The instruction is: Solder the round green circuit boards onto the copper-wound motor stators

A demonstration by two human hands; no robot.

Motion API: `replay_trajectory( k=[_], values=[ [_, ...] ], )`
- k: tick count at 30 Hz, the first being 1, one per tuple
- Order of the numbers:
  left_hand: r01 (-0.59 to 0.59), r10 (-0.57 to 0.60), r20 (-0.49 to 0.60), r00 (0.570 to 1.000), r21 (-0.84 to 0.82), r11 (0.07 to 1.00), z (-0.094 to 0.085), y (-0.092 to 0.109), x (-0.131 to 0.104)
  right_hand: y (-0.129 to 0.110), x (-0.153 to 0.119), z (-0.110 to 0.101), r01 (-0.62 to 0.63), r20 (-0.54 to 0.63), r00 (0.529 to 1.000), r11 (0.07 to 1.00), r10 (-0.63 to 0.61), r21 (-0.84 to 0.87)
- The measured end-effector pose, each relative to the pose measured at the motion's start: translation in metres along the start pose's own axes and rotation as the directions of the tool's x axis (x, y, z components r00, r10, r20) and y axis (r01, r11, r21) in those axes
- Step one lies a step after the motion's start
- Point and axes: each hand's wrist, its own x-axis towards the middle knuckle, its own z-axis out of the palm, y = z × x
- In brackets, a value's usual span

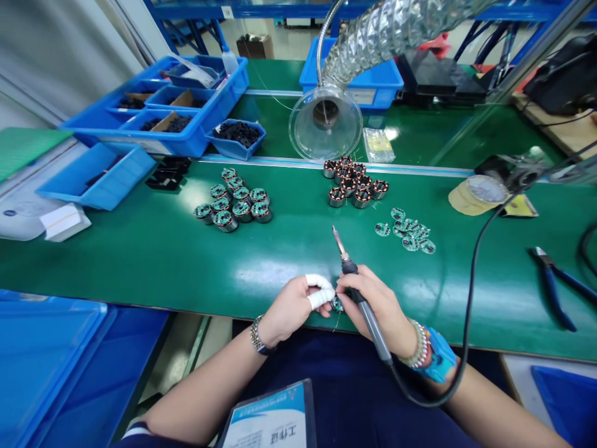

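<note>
Near the front edge of the green table, my left hand [298, 305], with white tape on two fingers, pinches a small part with a green circuit board [337, 303]. My right hand [377, 305] is closed around a soldering iron [368, 314], its tip pointing up and away from me; its fingertips also touch the small part. Thin wires stick out below the board. Several stators topped with green boards [237, 202] stand at centre left. Bare copper-wound stators [357, 183] are grouped farther back, beside loose round green boards [410, 233].
A funnel-shaped fume hood [325, 124] hangs over the back. Blue bins [186, 146] stand at the back left. Pliers [555, 286] lie at the right, near a yellowish round container [476, 194]. The iron's cable [470, 286] loops over my right forearm.
</note>
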Motion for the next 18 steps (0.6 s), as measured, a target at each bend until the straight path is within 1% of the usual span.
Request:
replay_trajectory(
  k=[3, 7, 12, 18],
  values=[
    [-0.02, 0.02, -0.005, 1.0, -0.007, 1.0, 0.0005, -0.0002, -0.0013, -0.0011, -0.0025, 0.001, -0.017, -0.009, 1.0, 1.0, 0.017, -0.001],
    [-0.018, 0.018, 0.023, 1.0, -0.022, 1.0, -0.0003, 0.0007, -0.0021, -0.0019, -0.001, 0.0012, -0.035, -0.021, 0.999, 0.999, 0.034, -0.019],
    [-0.022, 0.024, 0.046, 0.999, -0.043, 0.999, -0.0018, -0.0005, -0.0016, -0.0024, 0.0023, 0.0009, -0.022, 0.012, 1.0, 1.0, 0.022, -0.003],
    [-0.024, 0.027, 0.044, 0.999, -0.056, 0.998, -0.0019, -0.0032, -0.0014, -0.0037, 0.0016, 0.0033, -0.002, 0.014, 1.0, 1.0, 0.002, -0.013]
  ],
)
